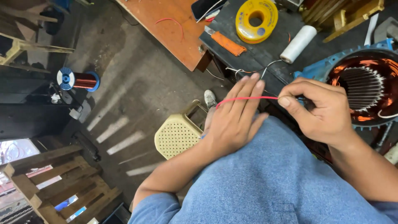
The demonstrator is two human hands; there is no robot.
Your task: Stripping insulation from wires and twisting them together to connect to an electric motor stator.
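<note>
Red sleeve: a thin red tube is running almost level across the lap, its long axis pointing left to right between the two hands.
Right hand: thumb and forefinger are pinching together on the right end of the red sleeve, the other fingers curling in behind.
Left hand: it is lying flat with fingers straight and close together, palm down on the blue cloth over the knee; the left end of the sleeve is resting across or just over its fingers, and whether it is pressing the tube down cannot be told.
Nearer hand: both are touching or nearly touching the sleeve, the right one gripping, the left one only supporting.
White wire: a thin strand is rising from near the fingertips toward the dark bench.
Motor: copper windings in a blue housing are sitting just beyond the right hand.
Around: a yellow reel, a white roll and an orange-handled knife are lying on the bench, well apart from the hands.
</note>
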